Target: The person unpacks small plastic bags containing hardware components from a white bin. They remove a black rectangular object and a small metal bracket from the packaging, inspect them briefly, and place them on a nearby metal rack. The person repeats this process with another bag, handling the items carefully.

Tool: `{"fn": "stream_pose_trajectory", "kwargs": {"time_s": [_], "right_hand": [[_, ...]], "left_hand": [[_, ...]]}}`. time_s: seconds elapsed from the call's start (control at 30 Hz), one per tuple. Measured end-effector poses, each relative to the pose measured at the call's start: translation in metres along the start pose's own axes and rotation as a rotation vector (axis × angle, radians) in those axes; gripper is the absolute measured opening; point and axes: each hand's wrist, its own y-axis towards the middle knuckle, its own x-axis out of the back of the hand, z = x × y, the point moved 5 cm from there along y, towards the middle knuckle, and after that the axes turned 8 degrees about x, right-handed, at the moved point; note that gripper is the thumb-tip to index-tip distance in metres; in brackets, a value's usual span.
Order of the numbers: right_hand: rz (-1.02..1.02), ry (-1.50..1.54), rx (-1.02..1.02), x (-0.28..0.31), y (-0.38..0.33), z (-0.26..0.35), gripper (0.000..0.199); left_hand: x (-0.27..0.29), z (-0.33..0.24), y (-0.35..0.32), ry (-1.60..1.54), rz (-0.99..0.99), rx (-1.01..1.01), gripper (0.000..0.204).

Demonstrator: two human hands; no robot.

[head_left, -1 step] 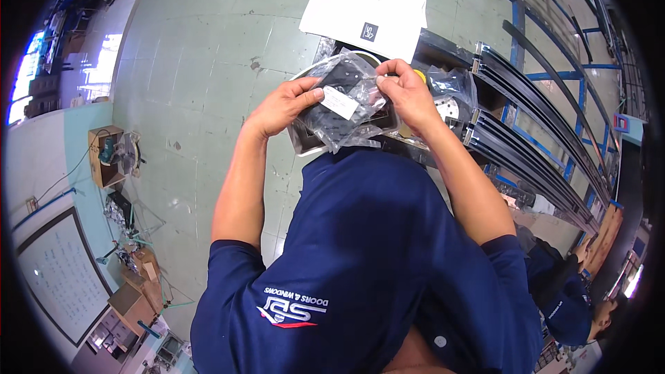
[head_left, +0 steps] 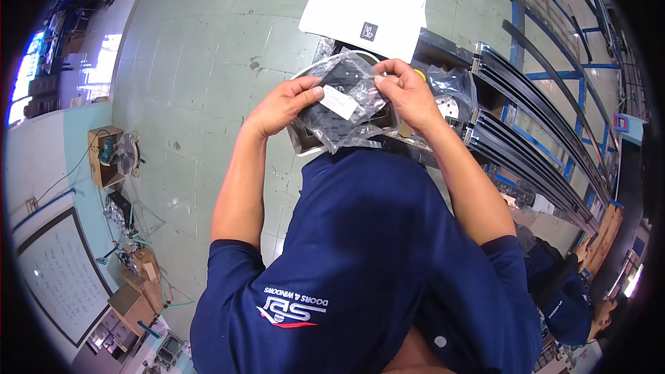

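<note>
Left hand: the left hand (head_left: 282, 105) is raised in front of the chest, fingers curled closed on the left edge of a clear crinkled plastic bag holding dark flat parts (head_left: 344, 100); the thumb presses on the front face beside a small white rectangular label (head_left: 339, 102).
Right hand: the right hand (head_left: 409, 93) holds the same bag at its upper right corner, thumb and forefinger pinched shut on the film, the other fingers bent behind it.
Bag position: held between both hands, clear of any surface, above the green tiled floor (head_left: 201, 62) and just below a large white sheet of card with a small dark square mark (head_left: 370, 0).
Bag contents: black, flat pieces; their exact shape cannot be told through the creased film.
Behind the bag: a grey shallow tray edge (head_left: 303, 144) shows under the left side; a second clear plastic packet (head_left: 450, 86) lies just right of the right hand.
Right of scene: long dark metal frame profiles (head_left: 526, 131) lie on a blue steel rack (head_left: 554, 76).
Clothing: the person wears a navy short-sleeved shirt (head_left: 374, 256).
Left of scene: a small wooden box with tools (head_left: 104, 156) stands by the wall, well apart from the hands.
Other person: a second worker in a dark blue top (head_left: 561, 298) is at the lower right.
</note>
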Motion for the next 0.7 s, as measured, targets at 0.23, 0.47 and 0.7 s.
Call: {"fn": "stream_pose_trajectory", "kwargs": {"time_s": [0.23, 0.47, 0.7], "right_hand": [[0.090, -0.144, -0.132, 0.008, -0.010, 0.033, 0.017], [0.059, -0.015, -0.121, 0.015, -0.017, 0.027, 0.017], [-0.174, 0.296, -0.049, 0.029, -0.011, 0.014, 0.016]], "left_hand": [[-0.007, -0.010, 0.000, -0.041, 0.080, -0.046, 0.044], [-0.008, -0.015, 0.006, -0.060, 0.060, -0.091, 0.050], [0.012, -0.019, 0.012, -0.426, -0.129, -0.217, 0.049]]}}
